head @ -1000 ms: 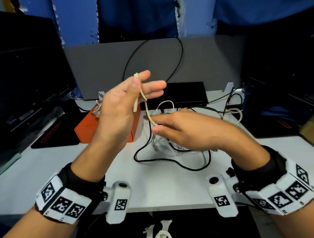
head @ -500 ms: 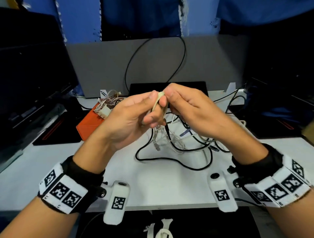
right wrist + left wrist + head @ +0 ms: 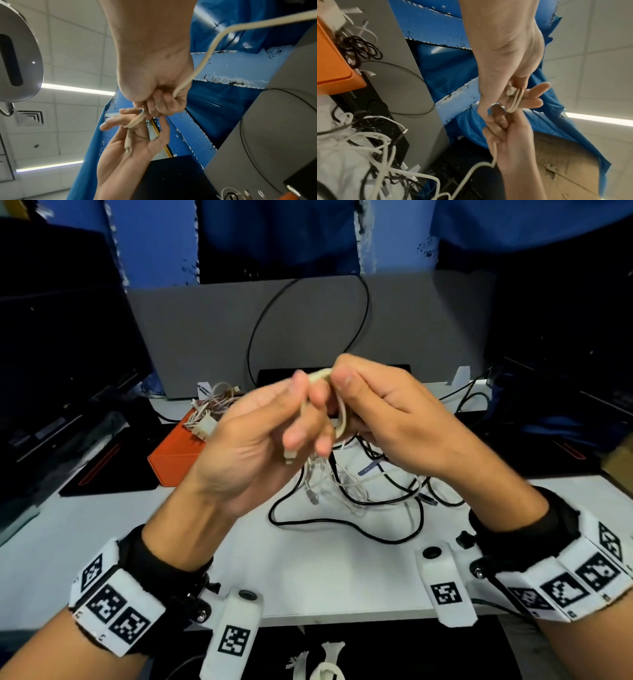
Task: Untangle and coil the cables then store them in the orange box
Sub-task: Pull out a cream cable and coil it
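A white table (image 3: 325, 577) lay beneath the grip, with a grey partition (image 3: 205, 337) standing upright behind it and blue sheeting (image 3: 154, 241) hanging beyond that. Well to the left of the grip stood a dark monitor (image 3: 61, 337), and a black mat (image 3: 113, 474) with an orange stripe lay below it. A cardboard box (image 3: 565, 169) sat off to the right. High above the grip, a ceiling light strip (image 3: 77, 89) glowed near a square vent (image 3: 29, 118).
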### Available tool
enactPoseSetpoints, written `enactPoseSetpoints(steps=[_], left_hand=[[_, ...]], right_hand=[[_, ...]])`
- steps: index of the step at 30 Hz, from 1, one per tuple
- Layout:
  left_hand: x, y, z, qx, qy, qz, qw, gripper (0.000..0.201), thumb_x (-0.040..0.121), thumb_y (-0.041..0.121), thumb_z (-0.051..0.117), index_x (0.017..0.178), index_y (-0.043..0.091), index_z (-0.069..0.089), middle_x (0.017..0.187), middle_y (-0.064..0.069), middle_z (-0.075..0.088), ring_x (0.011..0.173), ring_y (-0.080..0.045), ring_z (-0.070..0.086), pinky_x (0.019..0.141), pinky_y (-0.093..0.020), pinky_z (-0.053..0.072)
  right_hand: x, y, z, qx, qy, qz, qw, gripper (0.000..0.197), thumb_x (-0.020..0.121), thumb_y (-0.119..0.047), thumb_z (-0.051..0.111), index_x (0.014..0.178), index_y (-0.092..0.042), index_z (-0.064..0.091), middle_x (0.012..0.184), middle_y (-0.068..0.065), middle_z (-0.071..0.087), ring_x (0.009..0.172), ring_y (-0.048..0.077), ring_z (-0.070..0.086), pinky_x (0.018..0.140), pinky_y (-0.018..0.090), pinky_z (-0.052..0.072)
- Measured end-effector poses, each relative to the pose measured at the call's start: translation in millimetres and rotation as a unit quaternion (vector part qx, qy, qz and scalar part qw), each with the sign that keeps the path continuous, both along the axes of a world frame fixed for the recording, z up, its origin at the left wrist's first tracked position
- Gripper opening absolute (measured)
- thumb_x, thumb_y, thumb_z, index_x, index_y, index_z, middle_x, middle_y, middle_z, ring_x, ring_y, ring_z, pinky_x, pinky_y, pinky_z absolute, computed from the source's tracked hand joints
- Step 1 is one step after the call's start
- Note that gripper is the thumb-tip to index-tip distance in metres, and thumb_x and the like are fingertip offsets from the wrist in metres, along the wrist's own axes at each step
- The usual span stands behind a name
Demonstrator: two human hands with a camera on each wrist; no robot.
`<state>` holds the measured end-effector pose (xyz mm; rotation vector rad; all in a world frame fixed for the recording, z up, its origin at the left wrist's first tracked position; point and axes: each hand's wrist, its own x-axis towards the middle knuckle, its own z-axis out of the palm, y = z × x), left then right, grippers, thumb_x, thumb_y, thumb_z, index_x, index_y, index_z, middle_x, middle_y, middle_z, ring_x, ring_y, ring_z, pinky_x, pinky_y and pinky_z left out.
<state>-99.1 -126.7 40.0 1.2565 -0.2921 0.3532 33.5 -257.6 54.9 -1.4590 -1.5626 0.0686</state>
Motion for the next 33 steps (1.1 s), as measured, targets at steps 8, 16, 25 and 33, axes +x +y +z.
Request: enactPoseSetpoints(steps=[8, 16, 25, 33], left_hand=[[5, 8, 6, -0.052, -0.061, 0.177, 0.981, 0.035, 0.11, 0.025, 0.032, 0.128, 0.012, 0.06, 0.089, 0.01, 0.076, 0.108, -0.01, 0.07, 0.11, -0.04, 0.044], [12, 23, -8, 0.393, -0.006, 0.335, 0.856, 0.031, 0.109, 0.024, 0.042, 0.118, 0.013, 0.069, 0.101, 0.002, 0.077, 0.084, -0.015, 0.071, 0.08, -0.031, 0.055], [4, 23, -4, 0.267, 0.0, 0.1, 0.959, 0.04, 0.104, 0.028, 0.04, 0.104, -0.004, 0.064, 0.06, 0.007, 0.052, 0.06, -0.014, 0.045, 0.067, -0.028, 0.043], [7, 8, -6, 0.039, 0.033, -0.018, 0.999, 0.03, 0.107, 0.023, 0.032, 0.093, 0.014, 0.057, 0.058, 0.007, 0.047, 0.063, -0.013, 0.05, 0.101, -0.052, 0.042]], right_hand=[[-3, 10, -14, -0.162, -0.145, -0.106, 0.97, 0.036, 0.11, -0.041, 0.038, 0.144, -0.041, 0.05, 0.065, -0.007, 0.052, 0.062, 0.01, 0.054, 0.065, 0.036, 0.043], [-15, -12, 5, -0.167, -0.21, -0.028, 0.963, 0.031, 0.104, -0.041, 0.056, 0.076, -0.026, 0.062, 0.058, -0.009, 0.05, 0.062, 0.007, 0.056, 0.058, 0.029, 0.04], [3, -4, 2, 0.008, -0.046, -0.093, 0.995, 0.023, 0.105, -0.04, 0.054, 0.116, -0.024, 0.067, 0.079, -0.004, 0.065, 0.074, 0.009, 0.06, 0.072, 0.039, 0.05], [-2, 6, -10, -0.018, 0.032, -0.034, 0.999, 0.035, 0.111, -0.042, 0.035, 0.087, -0.032, 0.058, 0.08, -0.005, 0.068, 0.075, 0.011, 0.067, 0.064, 0.032, 0.052]])
